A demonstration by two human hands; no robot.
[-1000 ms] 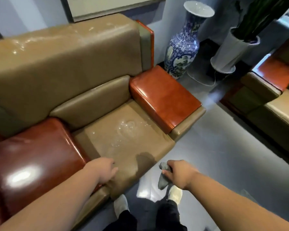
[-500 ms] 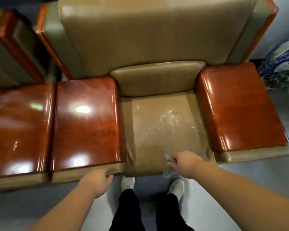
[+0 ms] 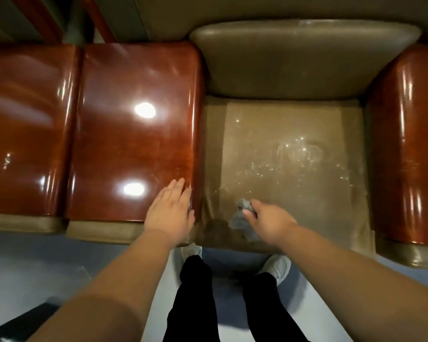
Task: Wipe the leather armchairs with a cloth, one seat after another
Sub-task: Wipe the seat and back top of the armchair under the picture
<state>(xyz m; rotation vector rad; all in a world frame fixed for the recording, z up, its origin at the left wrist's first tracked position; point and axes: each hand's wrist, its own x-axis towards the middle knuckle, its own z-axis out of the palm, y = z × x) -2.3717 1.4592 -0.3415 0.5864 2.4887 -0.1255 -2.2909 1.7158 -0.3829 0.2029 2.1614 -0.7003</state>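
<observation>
The view looks straight down on an armchair [image 3: 289, 70] that fills the upper right of the frame, with its tan leather seat [image 3: 289, 154] right of centre. The right hand [image 3: 269, 222] is at the lower middle of the frame, over the front part of that seat, and its fingers are curled round a small grey cloth [image 3: 241, 215], bunched up in the grip. The cloth sticks out to the left of the knuckles and hangs down toward the seat's front edge; it lies against the leather there, just right of a darker patch [image 3: 214, 225] on the front lip. Higher on the seat, toward the right, a scatter of bright specks and faint swirl marks [image 3: 299, 154] catches the light. The left hand [image 3: 169, 213] is just left of the cloth, apart from it, lying flat with straight fingers on the front corner of the glossy red-brown armrest [image 3: 136, 132] that borders the seat on the left; it holds nothing. A second red-brown armrest [image 3: 27, 129] of a neighbouring chair sits at the left of the frame, touching the first, and a third [image 3: 410, 144] closes the seat at the right edge. At the bottom centre, black trouser legs [image 3: 195, 299] and pale shoes [image 3: 276, 266] stand on a grey-blue floor [image 3: 35, 267] right in front of the seat.
</observation>
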